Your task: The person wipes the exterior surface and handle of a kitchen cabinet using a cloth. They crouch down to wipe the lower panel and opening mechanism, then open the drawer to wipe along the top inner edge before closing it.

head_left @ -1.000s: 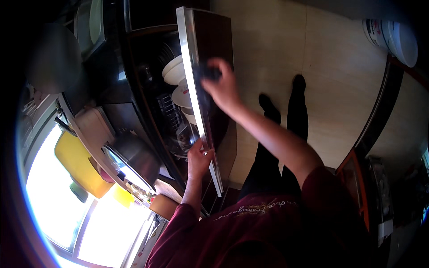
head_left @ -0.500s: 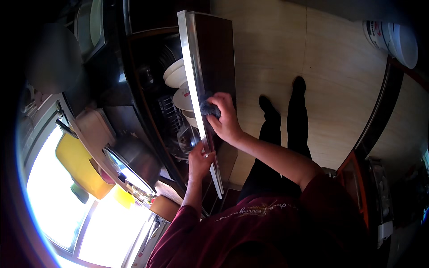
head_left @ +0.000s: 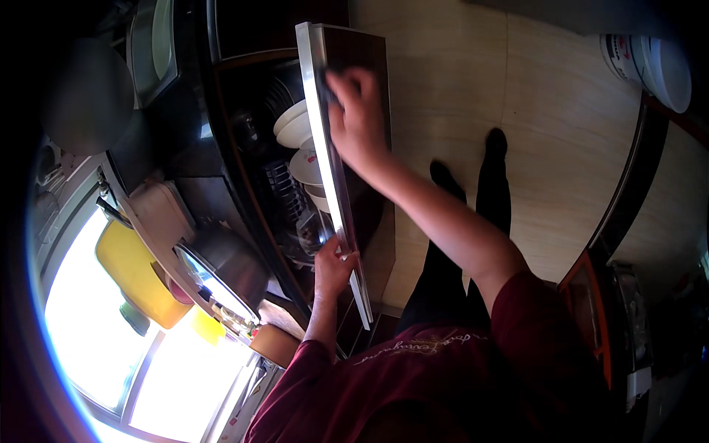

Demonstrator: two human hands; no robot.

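A pulled-out drawer with a dark front (head_left: pixel 367 125) and a bright metal top edge (head_left: pixel 319 125) stands before me. My left hand (head_left: pixel 334 267) is closed around the near part of that edge. Farther along, my right hand (head_left: pixel 358 118) is at the drawer front, close to the metal edge and somewhat blurred. Its fingers are curled around a dark scouring pad, mostly hidden now. Inside the drawer, white bowls (head_left: pixel 294 125) stand in a dark wire rack (head_left: pixel 279 184), with a clear glass item (head_left: pixel 309 230) nearer me.
On the counter to the left are a metal pot (head_left: pixel 233 266), a brown round container (head_left: pixel 273 345) and a yellow board (head_left: pixel 136 273) by the bright window. Tiled floor (head_left: pixel 443 88) lies to the right, with a white bucket (head_left: pixel 661 74) at the far right.
My right hand has slid away from me along the drawer front, toward its far end. My left hand stays on the metal edge.
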